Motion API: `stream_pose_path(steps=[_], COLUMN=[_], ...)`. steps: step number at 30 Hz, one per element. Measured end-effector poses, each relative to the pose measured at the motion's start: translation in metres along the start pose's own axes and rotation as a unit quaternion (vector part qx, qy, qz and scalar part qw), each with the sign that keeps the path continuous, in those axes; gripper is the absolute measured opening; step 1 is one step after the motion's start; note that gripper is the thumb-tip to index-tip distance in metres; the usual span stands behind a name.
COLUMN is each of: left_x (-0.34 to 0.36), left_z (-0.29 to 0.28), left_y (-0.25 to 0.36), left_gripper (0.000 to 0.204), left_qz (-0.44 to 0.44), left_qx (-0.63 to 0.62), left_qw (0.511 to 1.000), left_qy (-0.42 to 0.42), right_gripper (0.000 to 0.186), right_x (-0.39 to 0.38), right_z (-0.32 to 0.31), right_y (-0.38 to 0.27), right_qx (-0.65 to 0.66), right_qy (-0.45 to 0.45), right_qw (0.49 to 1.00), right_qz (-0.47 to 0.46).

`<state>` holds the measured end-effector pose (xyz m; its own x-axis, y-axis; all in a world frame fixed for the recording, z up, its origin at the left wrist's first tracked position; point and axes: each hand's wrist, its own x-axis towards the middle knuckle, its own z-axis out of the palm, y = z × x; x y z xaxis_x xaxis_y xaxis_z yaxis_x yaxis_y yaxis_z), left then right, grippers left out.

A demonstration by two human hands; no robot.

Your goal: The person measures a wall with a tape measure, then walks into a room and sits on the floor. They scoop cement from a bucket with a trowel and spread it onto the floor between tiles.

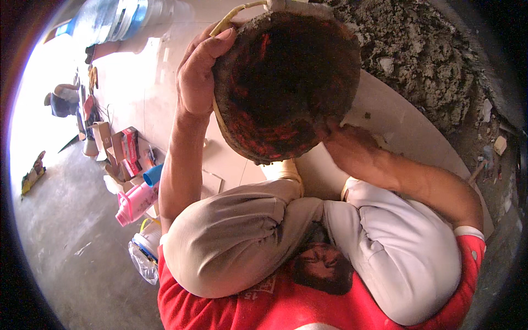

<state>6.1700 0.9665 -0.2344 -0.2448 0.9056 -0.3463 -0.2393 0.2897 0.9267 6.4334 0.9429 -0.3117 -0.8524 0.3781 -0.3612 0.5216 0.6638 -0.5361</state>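
A round, dark, bucket-like container [291,82] with red streaks and a grimy surface is held up in front of me, its round face turned toward me. Whether that face is the inside or the underside, I cannot tell. A pale curved handle [236,14] arches at its top left. My left hand [201,74] grips its left side, thumb pressed against the edge. At the lower right edge, my right hand [352,148] is closed on the bucket, its fingertips lost in shadow. Below the bucket, my bent knees [236,236] show in light trousers.
A heap of wet grey mortar [423,60] lies at the upper right, beside the pale tiles [385,110]. To the left are a large water bottle [118,19], cardboard boxes [113,143], a pink flask [135,203], a blue cup [153,175] and a white jug [146,245].
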Motion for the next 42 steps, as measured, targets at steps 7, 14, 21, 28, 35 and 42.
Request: stream_pose_path(steps=[7,14,21,28,35,42], left_x=[0.005,0.003,0.004,0.007,-0.003,-0.006], left_z=[0.007,0.012,0.021,0.012,0.026,0.037], left_y=[-0.001,0.0,-0.001,-0.003,-0.011,-0.017], left_gripper=[0.037,0.035,0.035,0.032,0.031,0.032], left_qz=[0.016,0.031,0.044,0.032,0.087,0.225], left_qx=[0.021,0.056,0.069,0.073,0.125,0.182], left_qw=[0.999,0.998,0.997,0.996,0.987,0.957], left_qy=[-0.036,-0.02,0.008,-0.029,-0.053,-0.011], right_gripper=[0.05,0.044,0.053,0.068,0.059,0.033], right_x=[0.009,0.002,-0.004,0.004,-0.009,-0.018], right_z=[-0.007,-0.039,-0.02,-0.027,-0.027,0.0], right_y=[0.006,0.013,0.02,0.023,0.031,0.037], right_qx=[-0.056,-0.011,-0.028,0.067,0.093,-0.013], right_qy=[0.198,0.134,0.008,-0.01,0.024,0.127], right_qw=[0.973,0.988,0.999,0.991,0.995,0.992], right_qz=[-0.106,-0.078,0.022,0.118,0.024,-0.003])
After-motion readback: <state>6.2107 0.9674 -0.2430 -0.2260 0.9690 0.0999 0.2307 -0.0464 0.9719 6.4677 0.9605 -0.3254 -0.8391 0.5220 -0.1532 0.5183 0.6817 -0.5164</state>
